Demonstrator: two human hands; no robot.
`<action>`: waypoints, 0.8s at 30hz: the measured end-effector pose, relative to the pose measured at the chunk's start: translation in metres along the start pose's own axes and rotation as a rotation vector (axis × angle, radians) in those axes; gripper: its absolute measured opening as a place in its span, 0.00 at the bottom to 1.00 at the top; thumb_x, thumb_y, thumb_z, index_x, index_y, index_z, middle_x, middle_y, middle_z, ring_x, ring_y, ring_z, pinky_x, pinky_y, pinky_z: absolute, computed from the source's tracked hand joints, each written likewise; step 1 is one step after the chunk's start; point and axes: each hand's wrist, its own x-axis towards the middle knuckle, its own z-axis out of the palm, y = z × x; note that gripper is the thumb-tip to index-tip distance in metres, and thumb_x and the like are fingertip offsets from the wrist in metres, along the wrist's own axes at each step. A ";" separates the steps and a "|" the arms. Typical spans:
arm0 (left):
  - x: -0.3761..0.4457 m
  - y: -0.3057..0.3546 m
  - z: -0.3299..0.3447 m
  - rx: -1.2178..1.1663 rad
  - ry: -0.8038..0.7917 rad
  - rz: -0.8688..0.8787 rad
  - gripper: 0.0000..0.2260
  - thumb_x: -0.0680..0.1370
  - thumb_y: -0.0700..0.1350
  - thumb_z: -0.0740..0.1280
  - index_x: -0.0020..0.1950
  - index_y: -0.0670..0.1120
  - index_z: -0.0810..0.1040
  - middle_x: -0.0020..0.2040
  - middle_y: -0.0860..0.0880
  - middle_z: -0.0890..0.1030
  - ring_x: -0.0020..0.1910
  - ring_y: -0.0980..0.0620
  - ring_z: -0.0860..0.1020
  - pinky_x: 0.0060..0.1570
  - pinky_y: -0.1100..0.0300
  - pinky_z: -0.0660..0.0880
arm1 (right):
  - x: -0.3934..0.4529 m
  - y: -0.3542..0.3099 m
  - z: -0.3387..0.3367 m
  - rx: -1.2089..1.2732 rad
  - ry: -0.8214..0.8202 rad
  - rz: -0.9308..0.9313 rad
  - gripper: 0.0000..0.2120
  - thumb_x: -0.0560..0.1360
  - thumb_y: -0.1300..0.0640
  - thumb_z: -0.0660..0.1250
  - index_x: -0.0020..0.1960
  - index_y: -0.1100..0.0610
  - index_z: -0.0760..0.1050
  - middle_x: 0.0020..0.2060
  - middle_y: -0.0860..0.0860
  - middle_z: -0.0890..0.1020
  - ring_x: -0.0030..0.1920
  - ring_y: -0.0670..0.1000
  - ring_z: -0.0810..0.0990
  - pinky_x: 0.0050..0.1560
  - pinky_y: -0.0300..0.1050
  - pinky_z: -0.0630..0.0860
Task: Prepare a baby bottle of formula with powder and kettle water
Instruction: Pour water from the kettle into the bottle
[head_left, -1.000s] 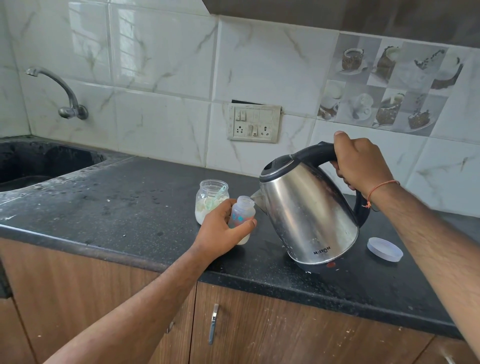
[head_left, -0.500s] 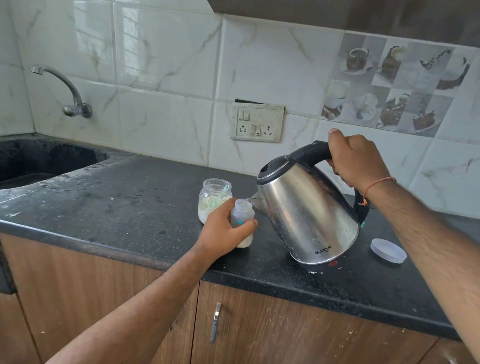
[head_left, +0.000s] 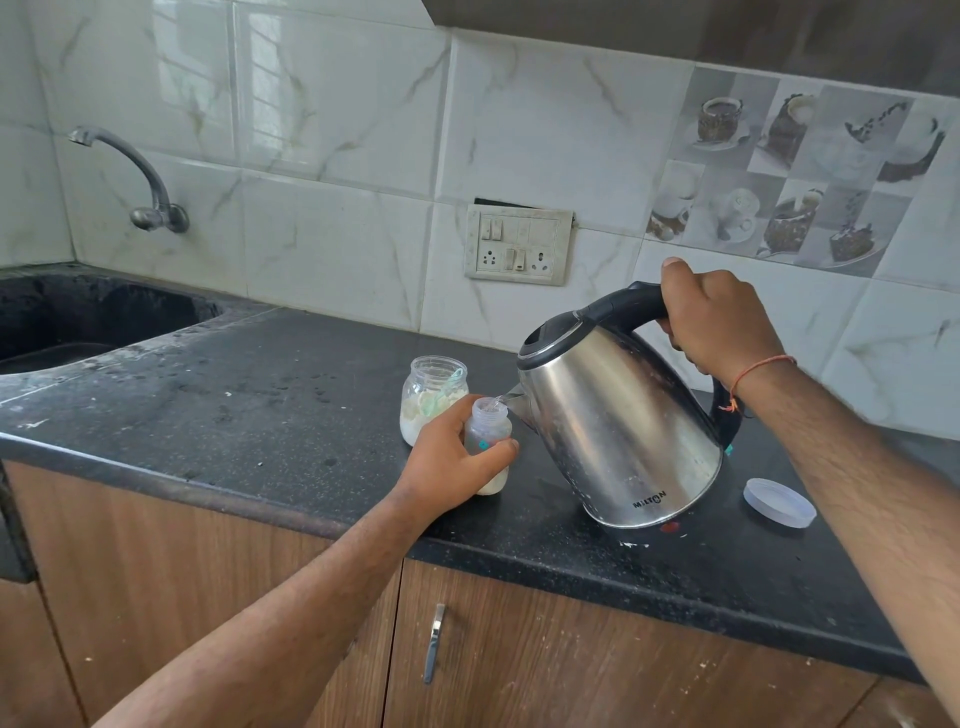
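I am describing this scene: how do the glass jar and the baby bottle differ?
The glass jar is wider and stands free behind; the baby bottle is narrower and gripped by the left hand. The jar holds powder with a green scoop; the bottle takes water from the kettle. Both are clear and uncapped.

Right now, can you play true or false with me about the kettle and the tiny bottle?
1. The right hand holds the steel kettle by its black handle. True.
2. The kettle stands flat on the counter. False: it is tilted, spout at the baby bottle.
3. The left hand grips the baby bottle. True.
4. The powder jar has its lid on. False: it is open, with a green scoop inside; a white lid lies right of the kettle.
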 end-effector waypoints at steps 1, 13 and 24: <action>0.000 0.001 0.000 0.001 -0.001 -0.002 0.13 0.77 0.43 0.77 0.58 0.55 0.83 0.50 0.57 0.87 0.53 0.57 0.85 0.57 0.59 0.81 | 0.000 0.000 0.000 -0.001 0.000 0.000 0.29 0.84 0.47 0.54 0.38 0.67 0.78 0.30 0.57 0.81 0.39 0.66 0.77 0.51 0.62 0.80; 0.003 -0.004 0.000 0.080 -0.031 -0.057 0.13 0.76 0.46 0.79 0.59 0.54 0.82 0.50 0.56 0.87 0.53 0.56 0.85 0.58 0.56 0.81 | 0.000 0.001 -0.001 -0.015 -0.004 -0.005 0.26 0.85 0.49 0.54 0.38 0.65 0.78 0.31 0.57 0.81 0.38 0.63 0.76 0.49 0.59 0.78; 0.003 -0.004 -0.001 0.084 -0.044 -0.073 0.24 0.69 0.55 0.81 0.63 0.57 0.80 0.55 0.56 0.87 0.56 0.57 0.85 0.64 0.48 0.82 | -0.002 0.001 -0.002 0.008 0.001 0.009 0.29 0.85 0.46 0.54 0.35 0.63 0.78 0.28 0.55 0.80 0.35 0.61 0.75 0.50 0.59 0.79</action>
